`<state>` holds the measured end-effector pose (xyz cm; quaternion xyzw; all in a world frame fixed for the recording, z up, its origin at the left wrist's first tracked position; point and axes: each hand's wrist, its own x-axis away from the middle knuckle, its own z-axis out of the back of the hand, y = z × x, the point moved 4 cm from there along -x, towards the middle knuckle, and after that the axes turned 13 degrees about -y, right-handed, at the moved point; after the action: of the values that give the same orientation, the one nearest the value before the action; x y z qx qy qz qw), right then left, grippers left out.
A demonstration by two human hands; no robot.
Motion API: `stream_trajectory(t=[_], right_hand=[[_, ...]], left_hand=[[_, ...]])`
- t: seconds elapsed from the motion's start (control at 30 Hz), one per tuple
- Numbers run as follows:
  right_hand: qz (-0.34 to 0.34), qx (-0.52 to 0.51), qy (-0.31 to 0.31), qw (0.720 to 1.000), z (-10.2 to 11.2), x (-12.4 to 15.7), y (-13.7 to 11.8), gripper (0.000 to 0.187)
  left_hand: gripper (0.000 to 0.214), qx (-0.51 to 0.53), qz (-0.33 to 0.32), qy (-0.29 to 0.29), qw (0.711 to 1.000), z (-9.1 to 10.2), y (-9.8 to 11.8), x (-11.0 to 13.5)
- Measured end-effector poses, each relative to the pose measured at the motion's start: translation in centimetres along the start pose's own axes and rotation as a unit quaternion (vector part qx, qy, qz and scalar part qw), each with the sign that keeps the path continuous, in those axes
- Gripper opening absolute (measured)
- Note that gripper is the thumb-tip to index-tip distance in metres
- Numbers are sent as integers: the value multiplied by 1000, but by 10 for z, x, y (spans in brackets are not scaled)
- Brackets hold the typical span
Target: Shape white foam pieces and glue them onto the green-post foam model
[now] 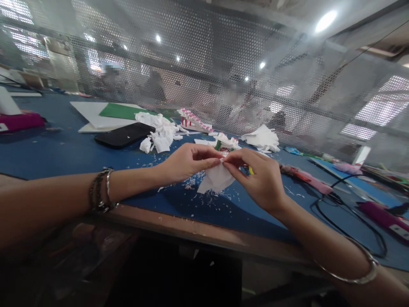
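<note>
A thin white sheet of paper (216, 178) hangs between my hands, pinched at its top edge. My left hand (191, 162) grips it between thumb and fingers from the left. From the right, my right hand (258, 172) pinches the same edge, its fingertips close to the left ones. White paper scraps (191, 181) are scattered on the blue table under the sheet. Just behind my fingers stands a small item with green stems and white tops (223, 140), partly hidden by my hands. Something yellow shows beside my right fingers, too covered to name.
A black phone (124, 135) lies left, beside crumpled white paper (159, 132) and a green sheet (123, 111). Further back are a row of pink-and-white pieces (194, 120) and a white paper stack (262, 138). A pink corded tool (313, 182) lies right. Perforated metal mesh (191, 55) rises behind.
</note>
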<state>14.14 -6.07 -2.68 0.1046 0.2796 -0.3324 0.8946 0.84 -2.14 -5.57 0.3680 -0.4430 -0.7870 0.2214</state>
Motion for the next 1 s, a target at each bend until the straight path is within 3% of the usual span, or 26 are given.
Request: stream_trajectory(t=[0.47,0.8,1.0], right_hand=[[51,-33,-15,998,-1,-1,-2,7],[-44,-97,-8,994,-3,2,5,6],[0,-31,-11,999,0,1,0,5]], left_hand=[[10,5,5,-6,1000,0,-2,-1],[8,44,20,-11,999,0,-4,-1],[9,30,14,-9,999,1,-3,0]])
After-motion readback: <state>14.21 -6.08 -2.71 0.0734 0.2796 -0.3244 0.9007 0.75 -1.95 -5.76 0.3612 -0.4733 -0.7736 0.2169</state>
